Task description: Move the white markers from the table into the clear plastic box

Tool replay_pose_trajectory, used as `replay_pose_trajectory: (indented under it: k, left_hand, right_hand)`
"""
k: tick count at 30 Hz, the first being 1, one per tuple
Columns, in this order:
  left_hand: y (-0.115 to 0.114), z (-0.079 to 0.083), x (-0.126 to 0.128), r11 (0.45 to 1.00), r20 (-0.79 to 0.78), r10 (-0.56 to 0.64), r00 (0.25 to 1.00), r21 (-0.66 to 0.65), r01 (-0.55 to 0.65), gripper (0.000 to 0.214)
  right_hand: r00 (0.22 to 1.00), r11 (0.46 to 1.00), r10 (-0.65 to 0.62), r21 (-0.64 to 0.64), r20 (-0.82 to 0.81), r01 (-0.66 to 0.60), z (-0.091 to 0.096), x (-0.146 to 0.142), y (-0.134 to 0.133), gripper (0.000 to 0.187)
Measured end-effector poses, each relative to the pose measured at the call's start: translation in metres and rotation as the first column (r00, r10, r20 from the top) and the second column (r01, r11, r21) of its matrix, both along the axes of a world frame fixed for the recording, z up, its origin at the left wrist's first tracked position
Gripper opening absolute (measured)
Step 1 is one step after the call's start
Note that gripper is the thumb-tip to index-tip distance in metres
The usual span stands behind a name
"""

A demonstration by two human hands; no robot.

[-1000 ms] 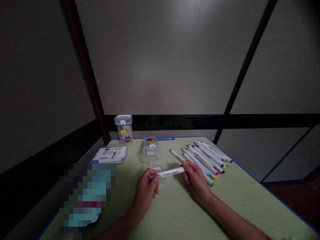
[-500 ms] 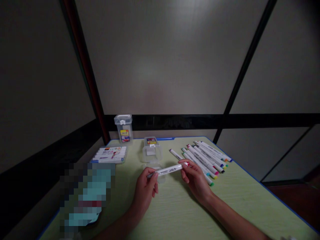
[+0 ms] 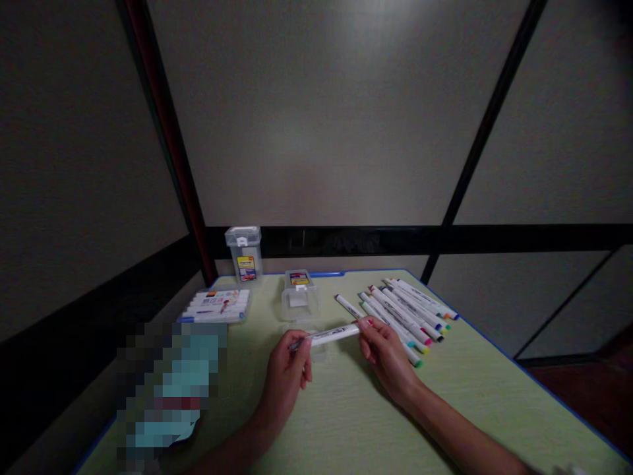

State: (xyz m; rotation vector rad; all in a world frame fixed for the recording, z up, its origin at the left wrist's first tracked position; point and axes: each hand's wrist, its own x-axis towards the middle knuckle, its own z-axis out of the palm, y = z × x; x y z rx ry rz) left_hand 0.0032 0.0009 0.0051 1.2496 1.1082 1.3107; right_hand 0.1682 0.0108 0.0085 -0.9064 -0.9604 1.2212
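A white marker with dark print is held level above the table between both hands. My left hand pinches its dark-tipped left end. My right hand is closed on the other end, where a bit of red cap shows between the fingers. Right of my right hand lies a loose pile of white markers with coloured ends, several of them side by side. One marker with a dark end lies a little apart, just beyond the right fingers. Behind the held marker, a clear plastic piece is partly hidden.
An open clear box with a label lies at the table's middle back. A tall lidded clear box stands at the back left, with a flat case of white pens before it. A blurred-out turquoise item lies front left on the green table.
The marker has turned slightly in the fingers, and its red end is now more covered by my right hand. Both hands stay in nearly the same place.
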Motion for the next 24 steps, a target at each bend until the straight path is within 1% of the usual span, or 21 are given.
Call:
replay_pose_trajectory:
  k: [12,16,21,24]
  left_hand:
    - [-0.0015,-0.0001,0.0017,0.999,-0.043,-0.027,0.999,0.033,0.029,0.022]
    - [-0.002,0.0,0.0012,0.999,-0.04,-0.025,0.999,0.041,0.027,0.021]
    - [-0.0014,0.001,0.0021,0.999,-0.026,-0.014,1.0,0.036,0.015,0.022]
    - [-0.0009,0.0004,0.0018,0.999,-0.036,-0.007,0.999,0.037,0.008,0.022]
  right_hand:
    - [0.994,0.998,-0.068,0.002,0.081,0.068,-0.0044,0.002,0.0018,0.042]
    - [0.995,0.998,-0.055,-0.018,0.082,0.057,-0.0046,0.0015,0.0021,0.043]
    - [0.998,0.999,-0.036,-0.031,0.046,0.037,-0.0045,0.0012,0.0013,0.042]
    - [0.999,0.999,-0.022,-0.024,0.027,0.022,-0.0043,0.0013,0.001,0.037]
